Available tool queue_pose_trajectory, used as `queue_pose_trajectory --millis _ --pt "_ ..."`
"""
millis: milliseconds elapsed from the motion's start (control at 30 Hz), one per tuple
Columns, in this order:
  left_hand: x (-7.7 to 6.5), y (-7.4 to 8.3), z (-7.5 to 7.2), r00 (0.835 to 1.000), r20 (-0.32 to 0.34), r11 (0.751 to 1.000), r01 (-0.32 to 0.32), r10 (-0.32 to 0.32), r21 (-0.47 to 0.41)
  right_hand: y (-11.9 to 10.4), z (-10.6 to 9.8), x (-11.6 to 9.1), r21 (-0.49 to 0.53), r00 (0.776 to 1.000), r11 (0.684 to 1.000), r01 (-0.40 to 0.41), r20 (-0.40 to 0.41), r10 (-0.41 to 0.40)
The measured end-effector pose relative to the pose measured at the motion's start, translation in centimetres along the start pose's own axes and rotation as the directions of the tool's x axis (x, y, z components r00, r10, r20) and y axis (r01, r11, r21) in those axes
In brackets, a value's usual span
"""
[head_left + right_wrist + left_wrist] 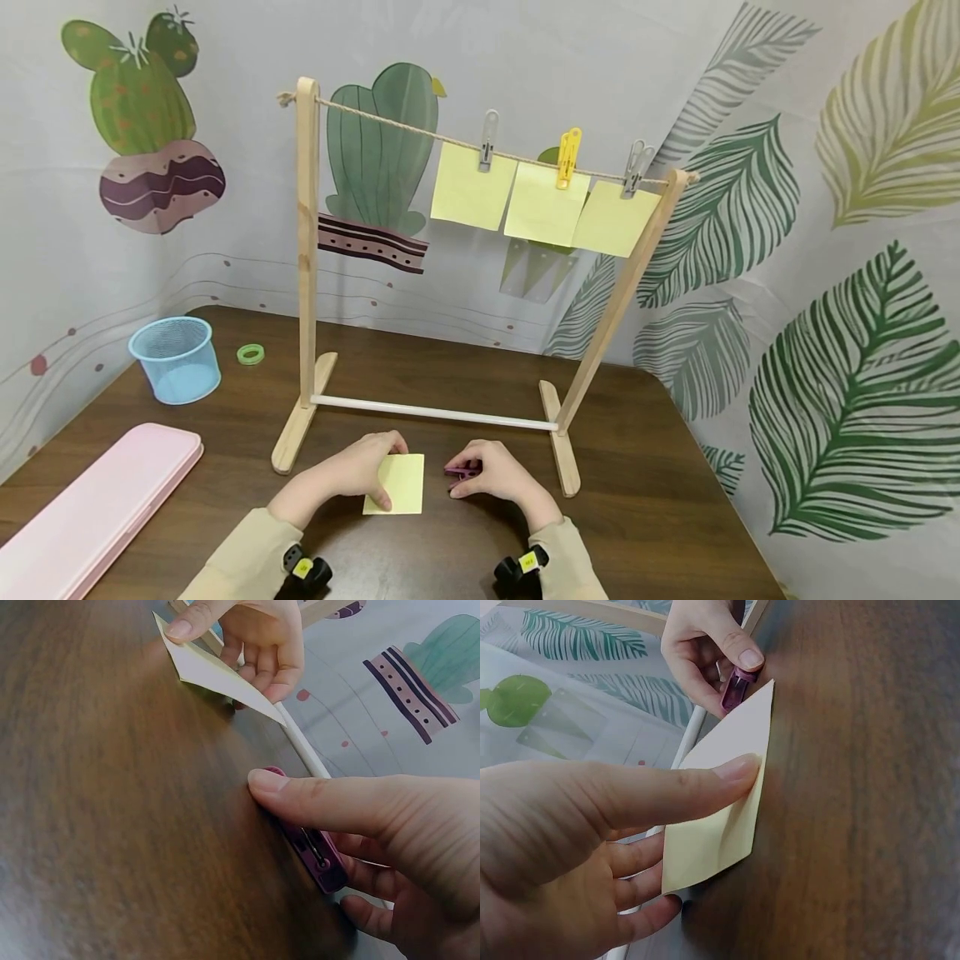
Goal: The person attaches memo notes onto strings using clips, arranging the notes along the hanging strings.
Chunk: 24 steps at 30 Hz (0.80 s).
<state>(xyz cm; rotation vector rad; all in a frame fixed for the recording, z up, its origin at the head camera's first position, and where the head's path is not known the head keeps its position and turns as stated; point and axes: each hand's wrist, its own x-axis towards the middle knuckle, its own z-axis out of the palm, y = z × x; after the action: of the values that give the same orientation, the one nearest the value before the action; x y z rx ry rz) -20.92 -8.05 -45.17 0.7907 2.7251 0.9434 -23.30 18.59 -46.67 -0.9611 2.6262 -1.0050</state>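
Observation:
Between thumb and fingers, my left hand [367, 468] pinches a yellow sticky note [405, 485] low over the table. In the left wrist view the note [720, 825] bends slightly under the thumb. To its right, my right hand [495, 473] grips a purple clothespin [463, 472], its one end pointing toward the note. The right wrist view shows the thumb along the clothespin [311, 851] near the tabletop, with a gap to the note [217, 675]. Beyond both hands, three yellow notes [474, 187] hang from a rope [397, 125], each under a clothespin [567, 158].
The rope spans a wooden frame [307, 242] with a white crossbar [435, 412] just behind my hands. On the left stand a blue mesh basket [176, 367] and a green ring [251, 355], with a long pink case [105, 508] nearer. A patterned cloth [247, 167] hangs behind the table.

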Motion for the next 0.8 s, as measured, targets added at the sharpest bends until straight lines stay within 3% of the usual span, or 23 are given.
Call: queue_pose_trajectory --millis 200,433,800 --pt "-0.05 0.27 -0.18 0.999 0.029 0.999 0.024 -0.023 -0.031 -0.08 -0.04 0.05 -0.017 1.0 1.0 0.002 0.001 -0.002" --pt "-0.15 0.23 -0.4 0.999 0.048 1.0 -0.024 0.025 -0.008 -0.15 0.04 0.02 -0.013 1.0 1.0 0.001 0.006 -0.001" --pt "-0.12 -0.44 -0.61 1.0 0.003 0.998 -0.02 0.02 -0.052 -0.06 -0.07 -0.01 -0.018 1.0 1.0 0.014 -0.004 -0.014"
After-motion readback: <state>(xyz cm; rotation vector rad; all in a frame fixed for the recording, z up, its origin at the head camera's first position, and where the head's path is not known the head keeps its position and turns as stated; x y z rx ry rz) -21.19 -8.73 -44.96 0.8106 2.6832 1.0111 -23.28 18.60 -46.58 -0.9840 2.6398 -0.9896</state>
